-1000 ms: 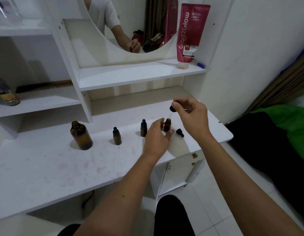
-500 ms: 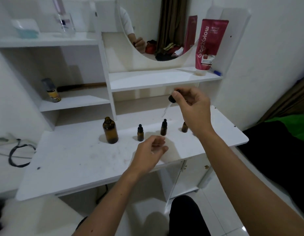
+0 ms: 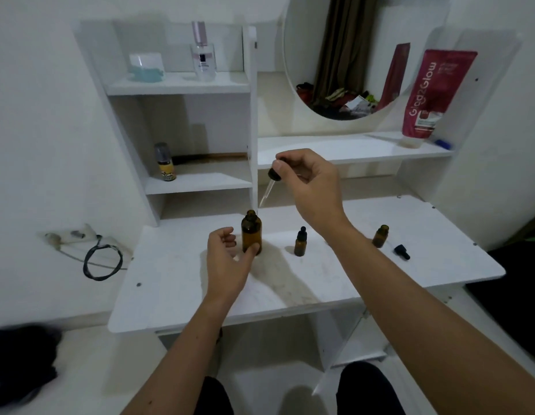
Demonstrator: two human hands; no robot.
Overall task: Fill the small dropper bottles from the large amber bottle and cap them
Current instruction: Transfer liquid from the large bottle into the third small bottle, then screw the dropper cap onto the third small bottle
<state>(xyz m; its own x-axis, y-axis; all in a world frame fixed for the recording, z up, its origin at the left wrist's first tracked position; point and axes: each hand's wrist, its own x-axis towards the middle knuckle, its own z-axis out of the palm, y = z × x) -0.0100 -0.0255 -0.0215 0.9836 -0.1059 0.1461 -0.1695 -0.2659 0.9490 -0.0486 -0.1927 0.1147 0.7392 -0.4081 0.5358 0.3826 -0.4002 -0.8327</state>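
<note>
The large amber bottle stands uncapped on the white desk. My left hand is at its left side, thumb pressed on the lower front and fingers curled beside it. My right hand pinches a black dropper cap. Its glass pipette slants down, with the tip just above and right of the bottle's mouth. A capped small dropper bottle stands to the right. Further right stand an open small bottle and a loose dropper cap lying on the desk. My right forearm hides the desk between them.
Shelves rise behind the desk, holding a yellow spray bottle, a clear perfume bottle, a jar and a pink tube beside a round mirror. A coiled cable lies left of the desk.
My left hand has left the small bottles and moved left to the large amber bottle. My right hand has carried the dropper left, over that bottle. The view has swung left.
</note>
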